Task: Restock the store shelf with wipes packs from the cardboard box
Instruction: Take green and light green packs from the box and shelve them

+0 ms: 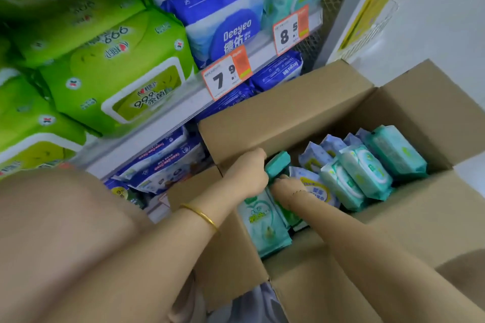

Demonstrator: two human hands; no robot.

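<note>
An open cardboard box (288,105) stands in front of the shelf, holding several teal and pale blue wipes packs (367,170). Inside it, at the near left corner, my left hand (249,173) grips a teal wipes pack (278,162) standing on end. My right hand (286,189) reaches in just beside it, fingers curled down among the packs; what it holds is hidden. Another teal pack (265,225) lies below both hands. The store shelf (168,115) to the left carries green and blue wipes packs.
Green wipes packs (118,78) and blue Deeyeo packs (223,16) fill the upper shelf, with price tags (227,76) on its edge. More blue packs (162,162) sit on the lower shelf. The box's flaps (433,102) stand open. A white wall (433,21) is at the right.
</note>
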